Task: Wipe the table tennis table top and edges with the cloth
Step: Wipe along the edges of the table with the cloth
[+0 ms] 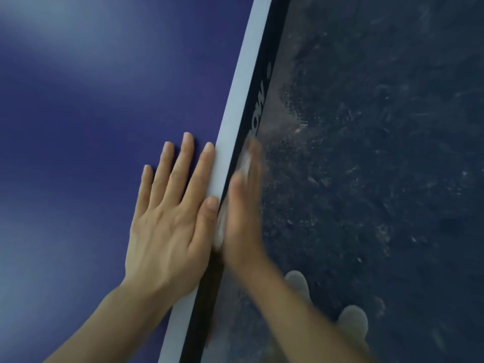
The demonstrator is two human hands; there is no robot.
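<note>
Head view, one frame. Two hands, one cloth, one tabletop. Left hand lies flat on the blue tabletop, palm down, four fingers straight and slightly spread, holding nothing; index finger and thumb run along the white line at the rim. Right hand is off the rim, against the black side edge, fingers straight and together, motion-blurred. One pale cloth sits between that hand and the edge, only slivers showing: one past the fingertips, one near the heel of the palm beside the left thumb. Whether the thumb curls round the cloth, cannot tell; the hand looks flat, pressing it to the edge. White lettering on the edge above the hand, too blurred to read. Beyond the edge, dark speckled floor. Two pale rounded shapes on the floor under the right forearm, partly hidden by it; cannot tell what they are.
</note>
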